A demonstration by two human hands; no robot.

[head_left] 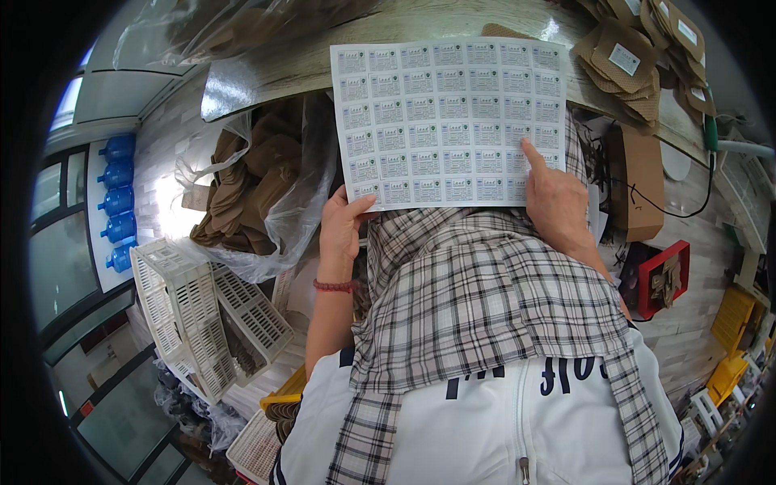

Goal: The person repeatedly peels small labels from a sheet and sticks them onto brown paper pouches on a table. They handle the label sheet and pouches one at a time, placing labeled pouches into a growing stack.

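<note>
A white sheet of labels [453, 121], printed with rows of small rectangular stickers, is spread out in front of me, its upper part over the table's edge. My left hand [341, 230] pinches its lower left corner, thumb on top. At the lower right corner is my right hand [558, 202], closed on the sheet's edge with the index finger stretched over the printed face. Its other fingers are curled, and the thumb is partly hidden. A red bead bracelet [333, 286] circles my left wrist. Below the sheet, a checked apron [477, 299] covers my lap.
The table [275, 77] carries stacks of brown pads with white labels [624, 61] at the right. On the left, a clear plastic bag [295, 218] holds brown pieces beside white crates [182, 315]. A cardboard box [638, 182] and red tray [679, 263] stand on the right.
</note>
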